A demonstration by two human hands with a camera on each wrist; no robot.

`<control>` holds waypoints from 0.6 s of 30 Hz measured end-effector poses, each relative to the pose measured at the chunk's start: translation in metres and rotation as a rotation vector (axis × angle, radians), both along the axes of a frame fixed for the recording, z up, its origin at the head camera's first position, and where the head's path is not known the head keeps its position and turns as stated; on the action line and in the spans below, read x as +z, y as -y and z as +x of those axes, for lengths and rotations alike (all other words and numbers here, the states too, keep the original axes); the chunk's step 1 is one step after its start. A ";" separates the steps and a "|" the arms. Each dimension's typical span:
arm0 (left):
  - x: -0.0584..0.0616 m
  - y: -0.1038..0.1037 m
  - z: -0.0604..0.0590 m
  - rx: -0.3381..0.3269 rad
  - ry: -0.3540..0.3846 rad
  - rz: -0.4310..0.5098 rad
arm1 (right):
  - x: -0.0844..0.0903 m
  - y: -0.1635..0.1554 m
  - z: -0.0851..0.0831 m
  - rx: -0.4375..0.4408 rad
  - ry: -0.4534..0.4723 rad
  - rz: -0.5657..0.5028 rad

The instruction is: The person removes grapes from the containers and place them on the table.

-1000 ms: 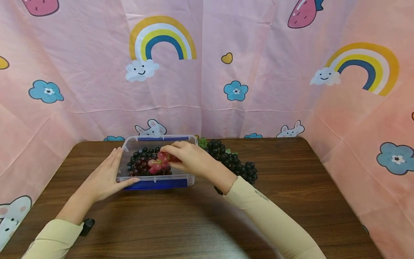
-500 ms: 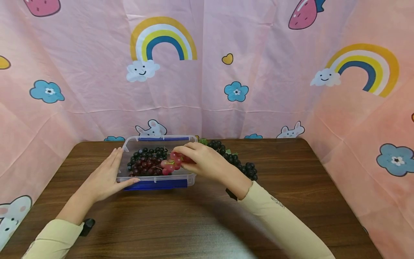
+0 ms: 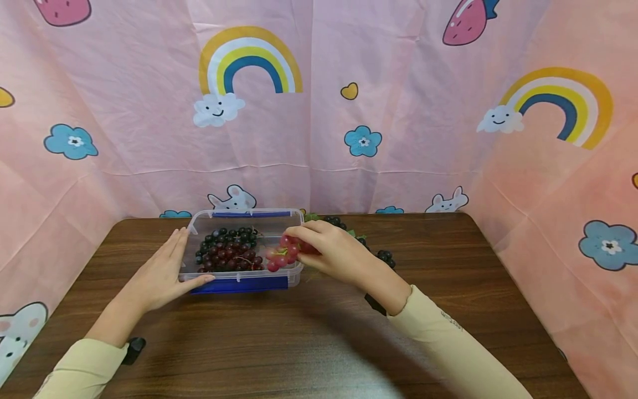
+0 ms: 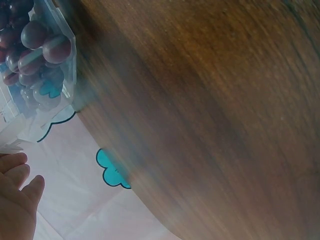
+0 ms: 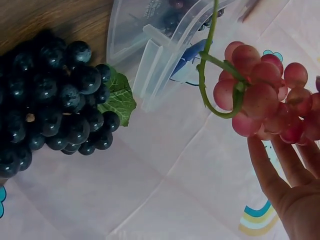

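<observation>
A clear plastic box [image 3: 241, 275] with blue clips stands toward the back left of the table. Dark red and black grapes [image 3: 226, 249] lie in its left part. My left hand [image 3: 157, 271] rests with straight fingers against the box's left side, thumb along the front rim. Above the right end of the box, my right hand [image 3: 331, 246] holds a bunch of pink-red grapes [image 3: 284, 254] between thumb and fingers. The right wrist view shows its curved green stem [image 5: 202, 82] hanging free and the fingertips against the pink-red grapes.
Right of the box lies a bunch of black grapes [image 5: 55, 95] with a green leaf [image 5: 120, 95], partly hidden behind my right hand in the head view. The brown wooden table [image 3: 448, 277] ends at a pink patterned cloth [image 3: 399, 183] behind and at the sides.
My right hand has moved to the right with the pink-red grapes, from over the dark grapes to the box's right end. My left hand has stayed in place.
</observation>
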State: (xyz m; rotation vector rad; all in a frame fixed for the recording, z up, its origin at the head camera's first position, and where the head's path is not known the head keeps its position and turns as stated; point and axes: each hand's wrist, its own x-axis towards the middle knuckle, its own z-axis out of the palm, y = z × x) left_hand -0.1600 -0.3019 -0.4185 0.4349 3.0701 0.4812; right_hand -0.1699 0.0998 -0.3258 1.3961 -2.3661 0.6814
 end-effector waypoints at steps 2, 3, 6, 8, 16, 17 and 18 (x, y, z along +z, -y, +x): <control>0.000 0.000 0.000 0.003 0.002 -0.003 | -0.001 -0.003 0.001 -0.003 -0.006 0.002; -0.001 0.000 0.000 0.003 0.002 -0.004 | -0.002 -0.004 0.002 -0.004 -0.006 0.004; -0.001 0.000 0.000 0.006 0.004 -0.007 | -0.004 -0.008 0.004 -0.010 -0.006 0.014; -0.001 0.000 0.000 0.007 0.004 -0.007 | -0.006 -0.010 0.005 -0.014 -0.009 0.024; -0.002 0.000 0.000 0.014 0.007 -0.011 | -0.013 -0.016 0.013 -0.030 -0.009 0.028; -0.003 0.000 0.000 0.015 0.008 -0.013 | -0.014 -0.018 0.014 -0.032 -0.010 0.023; -0.003 0.000 0.000 0.015 0.009 -0.013 | -0.014 -0.019 0.014 -0.033 -0.010 0.017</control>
